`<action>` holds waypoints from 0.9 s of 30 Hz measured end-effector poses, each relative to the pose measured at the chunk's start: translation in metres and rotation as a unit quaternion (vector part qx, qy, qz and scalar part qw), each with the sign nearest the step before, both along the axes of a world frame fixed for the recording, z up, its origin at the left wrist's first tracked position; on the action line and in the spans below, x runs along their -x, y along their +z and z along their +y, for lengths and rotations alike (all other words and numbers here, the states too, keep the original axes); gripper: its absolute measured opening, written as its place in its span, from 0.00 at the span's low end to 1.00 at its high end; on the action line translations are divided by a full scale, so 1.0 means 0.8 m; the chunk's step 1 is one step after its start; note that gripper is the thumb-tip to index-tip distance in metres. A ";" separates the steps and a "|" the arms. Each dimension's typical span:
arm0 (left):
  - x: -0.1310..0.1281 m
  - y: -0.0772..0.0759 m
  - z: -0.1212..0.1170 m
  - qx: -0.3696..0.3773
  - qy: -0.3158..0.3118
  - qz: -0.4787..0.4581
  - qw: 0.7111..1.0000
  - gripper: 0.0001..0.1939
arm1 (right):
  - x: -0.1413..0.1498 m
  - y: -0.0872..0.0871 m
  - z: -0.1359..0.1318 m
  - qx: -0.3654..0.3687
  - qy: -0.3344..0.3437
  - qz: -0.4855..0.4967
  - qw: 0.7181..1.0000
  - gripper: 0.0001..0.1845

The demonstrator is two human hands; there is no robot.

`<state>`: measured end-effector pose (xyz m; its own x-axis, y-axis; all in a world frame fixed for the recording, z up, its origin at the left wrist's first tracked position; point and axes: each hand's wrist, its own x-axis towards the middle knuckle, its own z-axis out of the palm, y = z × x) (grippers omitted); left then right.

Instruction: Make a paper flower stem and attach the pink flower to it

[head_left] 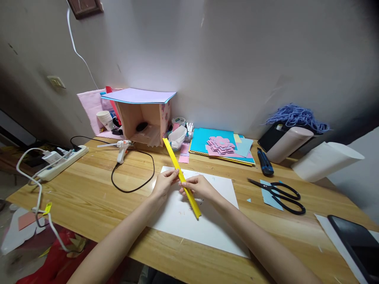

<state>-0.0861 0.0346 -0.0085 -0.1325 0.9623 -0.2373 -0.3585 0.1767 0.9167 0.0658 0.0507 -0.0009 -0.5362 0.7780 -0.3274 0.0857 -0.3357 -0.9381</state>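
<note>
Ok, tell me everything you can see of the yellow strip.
The yellow strip is long, narrow and straight, and looks like paper or thin card, with a line along its length that suggests a fold. The left hand and right hand grip it with their fingers near its middle. It slants across the view, far end to the left, near end over the white sheet. Whether it touches the sheet is hard to tell.

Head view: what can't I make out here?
All in the head view:
Yellow strip: part of its middle, covered by the right hand.
White sheet: its faint marks, too small to read.
Black device: partly cut off by the lower-right corner.
Dark wall frame: top cut off by the upper edge.
</note>
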 end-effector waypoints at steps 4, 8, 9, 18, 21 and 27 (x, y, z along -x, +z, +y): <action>0.001 0.002 0.000 0.010 -0.001 -0.020 1.000 0.19 | -0.001 0.000 0.001 0.002 0.001 0.001 1.000 0.22; 0.000 0.005 0.000 0.011 0.005 -0.017 1.000 0.19 | 0.002 0.000 0.000 0.023 -0.003 -0.003 1.000 0.17; 0.000 0.006 0.000 0.012 0.008 -0.014 1.000 0.19 | 0.003 0.001 -0.001 0.027 -0.004 -0.004 1.000 0.16; 0.001 0.010 -0.001 0.003 0.002 0.002 1.000 0.18 | 0.009 0.012 -0.012 -0.019 -0.003 -0.044 0.999 0.13; 0.001 0.009 -0.001 0.005 -0.005 0.002 1.000 0.17 | 0.009 0.008 -0.012 -0.035 -0.006 -0.042 0.999 0.14; 0.004 0.009 -0.001 0.035 -0.021 -0.015 0.999 0.18 | 0.008 -0.005 -0.006 -0.012 0.006 -0.024 1.000 0.17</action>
<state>-0.0897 0.0339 -0.0011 -0.0845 0.9479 -0.3071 -0.3762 0.2550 0.8908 0.0596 0.0461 -0.0048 -0.5304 0.7789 -0.3347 0.1349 -0.3122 -0.9404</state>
